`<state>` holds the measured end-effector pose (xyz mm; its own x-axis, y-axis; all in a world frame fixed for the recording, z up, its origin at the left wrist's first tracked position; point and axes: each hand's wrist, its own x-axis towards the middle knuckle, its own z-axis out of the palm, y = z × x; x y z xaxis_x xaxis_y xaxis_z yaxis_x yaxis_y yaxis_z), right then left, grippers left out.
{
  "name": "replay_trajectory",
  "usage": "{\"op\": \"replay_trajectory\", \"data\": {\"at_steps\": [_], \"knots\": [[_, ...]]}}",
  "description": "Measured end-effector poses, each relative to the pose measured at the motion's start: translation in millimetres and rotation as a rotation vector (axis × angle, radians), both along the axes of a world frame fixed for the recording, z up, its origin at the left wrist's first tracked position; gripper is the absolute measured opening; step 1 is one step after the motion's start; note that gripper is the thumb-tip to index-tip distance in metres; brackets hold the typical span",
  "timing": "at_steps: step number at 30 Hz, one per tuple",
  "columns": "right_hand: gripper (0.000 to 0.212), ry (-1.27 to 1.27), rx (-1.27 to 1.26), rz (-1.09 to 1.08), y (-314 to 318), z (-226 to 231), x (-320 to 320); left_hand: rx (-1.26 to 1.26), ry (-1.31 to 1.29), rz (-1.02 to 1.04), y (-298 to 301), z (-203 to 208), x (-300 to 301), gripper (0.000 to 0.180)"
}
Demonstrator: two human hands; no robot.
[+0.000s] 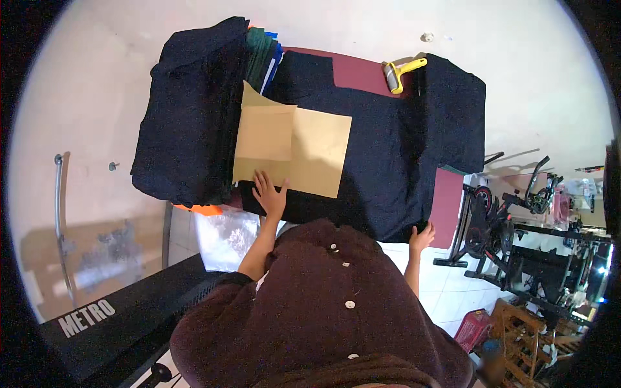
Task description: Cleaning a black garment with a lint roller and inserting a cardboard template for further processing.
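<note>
A black garment or cloth (381, 155) lies spread over the maroon tabletop (447, 207). Two tan paper or card pattern pieces (320, 152) rest on its left part, one overlapping the other. My left hand (270, 197) lies flat with spread fingers, fingertips on the lower edge of the tan pieces and palm over the black cloth. At the table's near right edge, my right hand (422, 237) touches the corner where the cloth meets the maroon surface. Its fingers are apart and nothing shows in them. A yellow-handled lint roller (402, 72) lies at the far right of the table.
Tall stacks of folded black cloth (191, 116) stand at the left, with green and blue cloth (262, 58) behind. More black cloth (456, 113) drapes at the right. A treadmill (123, 317) is at lower left, an exercise bike (485, 220) and wooden rack (521, 339) at right.
</note>
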<state>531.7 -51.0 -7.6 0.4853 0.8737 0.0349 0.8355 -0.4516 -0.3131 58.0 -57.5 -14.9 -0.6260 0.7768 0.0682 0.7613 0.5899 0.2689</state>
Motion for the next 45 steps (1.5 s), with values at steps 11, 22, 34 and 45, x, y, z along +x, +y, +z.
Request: {"op": "replay_trajectory", "data": {"at_steps": [11, 22, 34, 45], "knots": [[0.057, 0.421, 0.080, 0.057, -3, -15, 57, 0.534, -0.145, 0.145, -101, -8, -51, 0.069], [0.029, 0.882, -0.127, -0.392, -27, -24, 77, 0.367, -0.706, 0.342, -126, 5, -54, 0.082], [0.022, 1.415, 0.075, -0.586, -26, 1, 49, 0.023, -1.304, -0.103, -158, 12, -88, 0.034], [0.013, 1.533, 0.002, -0.572, -4, 24, 58, -0.105, -1.536, 0.169, -95, 113, -112, 0.033]]}}
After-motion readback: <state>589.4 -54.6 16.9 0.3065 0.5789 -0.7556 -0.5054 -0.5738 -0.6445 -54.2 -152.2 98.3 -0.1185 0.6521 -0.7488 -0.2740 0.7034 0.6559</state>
